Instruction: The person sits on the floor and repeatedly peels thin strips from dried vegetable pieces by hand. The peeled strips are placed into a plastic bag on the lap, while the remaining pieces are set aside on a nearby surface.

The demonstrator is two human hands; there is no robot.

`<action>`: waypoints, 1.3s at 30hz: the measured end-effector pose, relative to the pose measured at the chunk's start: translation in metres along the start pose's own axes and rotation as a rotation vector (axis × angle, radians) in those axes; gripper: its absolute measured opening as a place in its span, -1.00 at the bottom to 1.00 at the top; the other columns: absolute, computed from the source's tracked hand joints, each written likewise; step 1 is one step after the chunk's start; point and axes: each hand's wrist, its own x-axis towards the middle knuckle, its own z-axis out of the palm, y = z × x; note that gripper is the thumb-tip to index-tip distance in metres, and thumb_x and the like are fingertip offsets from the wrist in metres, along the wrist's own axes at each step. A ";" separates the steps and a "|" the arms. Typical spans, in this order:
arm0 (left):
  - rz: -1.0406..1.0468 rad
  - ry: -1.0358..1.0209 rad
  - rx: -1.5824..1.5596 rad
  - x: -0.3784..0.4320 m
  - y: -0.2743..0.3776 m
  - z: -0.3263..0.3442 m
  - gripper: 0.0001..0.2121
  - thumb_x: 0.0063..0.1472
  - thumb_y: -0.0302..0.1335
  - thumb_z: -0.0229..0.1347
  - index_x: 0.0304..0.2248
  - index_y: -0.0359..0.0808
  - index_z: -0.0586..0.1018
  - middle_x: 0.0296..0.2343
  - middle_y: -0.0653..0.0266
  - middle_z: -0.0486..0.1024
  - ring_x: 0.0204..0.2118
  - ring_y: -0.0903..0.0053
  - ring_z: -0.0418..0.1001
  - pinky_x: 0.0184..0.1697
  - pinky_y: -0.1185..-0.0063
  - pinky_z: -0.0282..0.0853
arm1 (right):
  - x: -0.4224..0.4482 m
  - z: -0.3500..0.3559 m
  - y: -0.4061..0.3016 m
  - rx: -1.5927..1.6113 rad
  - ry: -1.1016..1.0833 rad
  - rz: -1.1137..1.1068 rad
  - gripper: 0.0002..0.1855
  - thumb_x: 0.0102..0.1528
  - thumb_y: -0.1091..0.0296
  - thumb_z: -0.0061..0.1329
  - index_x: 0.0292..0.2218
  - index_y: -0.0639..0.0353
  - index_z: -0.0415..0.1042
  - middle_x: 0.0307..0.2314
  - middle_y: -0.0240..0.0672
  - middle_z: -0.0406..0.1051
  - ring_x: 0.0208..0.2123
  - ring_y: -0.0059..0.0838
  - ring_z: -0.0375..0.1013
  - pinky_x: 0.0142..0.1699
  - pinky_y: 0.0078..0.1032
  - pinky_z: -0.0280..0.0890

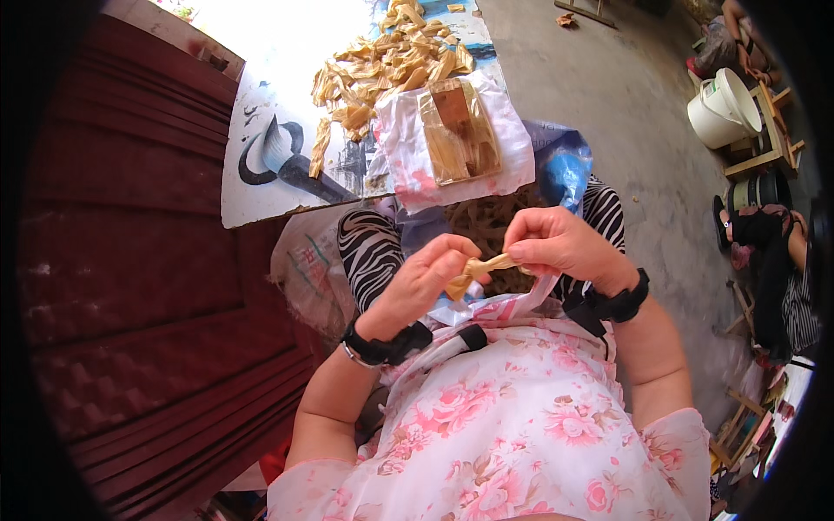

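Above my lap, a pale yellow husk-like strip (479,267), knotted or bunched near its middle, stretches between my hands. My left hand (438,270) grips its wider, flared end. The twisted narrow end is pinched between thumb and fingers of my right hand (557,247). Below them a plastic bag (420,228) lies open between my knees, with many brownish strips (488,225) inside it. Just beyond, a wooden block (459,133) wrapped in clear plastic rests on a white cloth (404,153) with pink stains. What the fingers cover of the strip is hidden.
A heap of similar strips (391,65) lies on the painted tabletop (260,189) ahead. At left stands a dark red wooden panel (143,260), with a woven sack (306,273) near my left knee. A white bucket (720,111) and other seated people (775,260) are at right.
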 end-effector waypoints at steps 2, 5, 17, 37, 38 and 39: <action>-0.044 -0.011 -0.061 0.000 0.003 0.007 -0.84 0.32 -0.35 -0.06 -0.26 -0.29 0.37 -0.42 0.27 0.52 -0.42 0.69 0.42 -0.35 0.68 0.34 | 0.007 0.005 0.006 -0.048 -0.003 -0.029 -0.90 0.13 0.39 -0.01 -0.35 0.22 0.39 -0.61 -0.51 0.33 -0.62 -0.81 0.24 -0.56 -0.80 0.12; -0.036 -0.012 -0.124 0.004 -0.002 0.007 -0.89 0.24 -0.48 0.05 -0.36 -0.27 0.35 -0.55 0.36 0.45 -0.51 0.71 0.40 -0.43 0.69 0.34 | 0.008 0.002 0.001 -0.181 -0.050 0.024 -0.87 0.13 0.36 0.00 -0.32 0.23 0.42 -0.59 -0.54 0.34 -0.58 -0.79 0.28 -0.50 -0.77 0.17; 0.612 0.531 0.885 0.088 0.037 -0.039 -0.90 0.14 -0.50 0.09 -0.38 -0.30 0.43 -0.60 0.19 0.45 -0.57 0.46 0.44 -0.53 0.55 0.31 | 0.074 -0.045 -0.043 -0.518 0.442 -0.272 -0.81 0.11 0.31 -0.04 -0.42 0.26 0.47 -0.66 -0.53 0.31 -0.59 -0.73 0.26 -0.48 -0.65 0.19; 0.494 0.394 0.987 0.010 0.020 -0.013 -0.68 0.04 -0.62 0.11 -0.15 -0.28 0.50 -0.26 0.13 0.47 -0.52 0.45 0.45 -0.46 0.57 0.39 | 0.014 0.005 0.005 -0.038 0.257 0.058 -0.77 0.22 0.26 -0.16 -0.22 0.23 0.38 -0.58 -0.47 0.38 -0.64 -0.77 0.32 -0.57 -0.78 0.27; 0.569 0.378 1.067 0.007 0.023 -0.004 -0.67 0.02 -0.63 0.12 -0.16 -0.28 0.50 -0.24 0.14 0.47 -0.51 0.44 0.47 -0.45 0.57 0.40 | 0.013 0.013 0.004 -0.034 0.198 0.055 -0.77 0.23 0.25 -0.17 -0.23 0.23 0.38 -0.58 -0.48 0.38 -0.62 -0.77 0.33 -0.55 -0.78 0.29; 0.645 0.360 1.146 0.005 0.024 0.004 -0.67 -0.01 -0.64 0.13 -0.17 -0.28 0.51 -0.22 0.15 0.46 -0.50 0.43 0.48 -0.45 0.56 0.41 | 0.013 0.020 0.008 -0.024 0.162 0.035 -0.78 0.22 0.27 -0.16 -0.23 0.23 0.40 -0.57 -0.48 0.39 -0.61 -0.77 0.33 -0.55 -0.77 0.30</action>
